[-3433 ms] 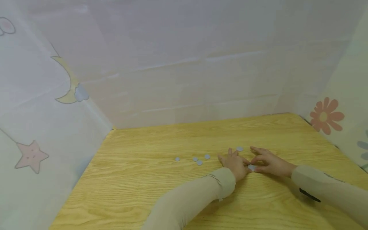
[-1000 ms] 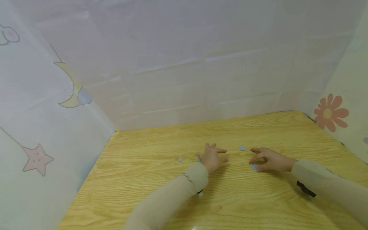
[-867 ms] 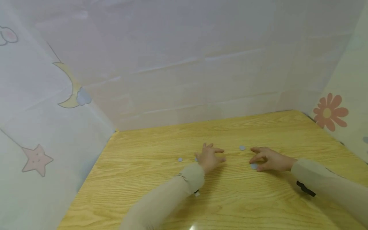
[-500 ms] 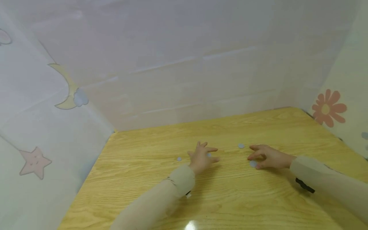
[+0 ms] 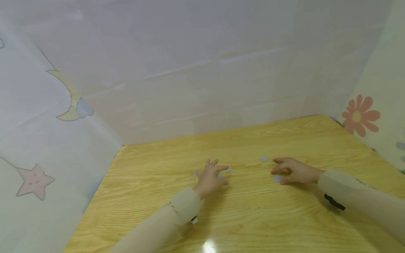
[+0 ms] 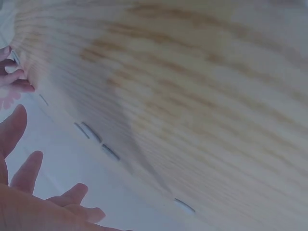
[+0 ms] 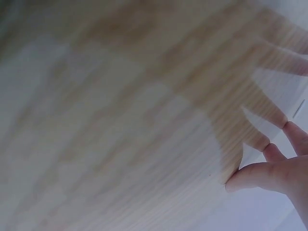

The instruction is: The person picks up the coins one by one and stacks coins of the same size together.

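Observation:
Several flat, light grey round discs lie on the wooden table. In the head view my left hand (image 5: 209, 179) is spread over the left group, partly covering a disc (image 5: 219, 176) and another disc (image 5: 195, 174). A third disc (image 5: 229, 169) lies just beyond its index fingertip. The left wrist view shows the fingers apart, with discs (image 6: 110, 152) seen edge-on past them. My right hand (image 5: 295, 171) rests its fingertips on the table. Close by its thumb is a larger disc (image 5: 277, 178); whether they touch, I cannot tell. Farther back lies another disc (image 5: 264, 159).
The wooden table (image 5: 253, 211) meets a pale back wall sheet (image 5: 202, 84). Side sheets carry a printed moon (image 5: 71, 95), a star (image 5: 35, 177) and a flower (image 5: 360, 116). A dark strap (image 5: 334, 202) hangs under the right sleeve.
My left hand has moved away from the right hand, leftward over the left discs, fingers spread. My right hand has stayed by the larger disc. The head view has shifted slightly.

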{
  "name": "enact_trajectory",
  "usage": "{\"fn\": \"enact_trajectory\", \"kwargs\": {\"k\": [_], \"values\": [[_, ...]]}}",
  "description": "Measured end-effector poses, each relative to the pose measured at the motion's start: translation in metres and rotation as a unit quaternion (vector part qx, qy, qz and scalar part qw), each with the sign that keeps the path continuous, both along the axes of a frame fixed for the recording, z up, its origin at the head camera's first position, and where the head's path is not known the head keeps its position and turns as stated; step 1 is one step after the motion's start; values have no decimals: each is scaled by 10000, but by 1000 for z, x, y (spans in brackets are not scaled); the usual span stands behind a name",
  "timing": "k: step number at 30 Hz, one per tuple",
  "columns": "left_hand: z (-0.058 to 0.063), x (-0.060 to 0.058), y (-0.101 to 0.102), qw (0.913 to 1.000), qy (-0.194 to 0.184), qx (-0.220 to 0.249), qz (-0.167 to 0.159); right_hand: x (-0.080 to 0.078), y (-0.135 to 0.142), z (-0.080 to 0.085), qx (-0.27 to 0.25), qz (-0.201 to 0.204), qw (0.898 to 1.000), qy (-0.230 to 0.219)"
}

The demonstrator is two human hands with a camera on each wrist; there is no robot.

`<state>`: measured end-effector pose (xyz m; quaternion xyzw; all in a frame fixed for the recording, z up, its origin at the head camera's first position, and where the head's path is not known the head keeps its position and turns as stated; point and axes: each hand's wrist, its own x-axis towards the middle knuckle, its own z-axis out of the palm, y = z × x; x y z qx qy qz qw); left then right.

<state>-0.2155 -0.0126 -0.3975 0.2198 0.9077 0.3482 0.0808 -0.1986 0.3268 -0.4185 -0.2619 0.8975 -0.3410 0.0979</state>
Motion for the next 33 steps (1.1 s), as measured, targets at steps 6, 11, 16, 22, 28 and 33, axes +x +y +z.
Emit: {"fn": "enact_trajectory", "kwargs": {"k": [6, 11, 16, 22, 28, 33], "values": [[5, 3, -6, 10000, 63, 8, 69, -1, 0, -1, -15, -37, 10000, -44], [6, 4, -16, 9997, 259, -14, -42, -2, 1, -3, -42, -36, 9999, -145], [4, 4, -27, 9997, 251, -60, -57, -1, 2, -2, -66, -55, 9998, -193], [6, 3, -38, 9999, 10, -36, 160, -2, 3, -1, -142, -64, 9994, -295], [9, 4, -55, 9995, -105, 39, 282, -4, 5, -2, -186, -49, 9994, -277], [9, 4, -64, 9993, -86, -30, 357, -3, 3, -3, -278, -40, 9991, -307]]}}
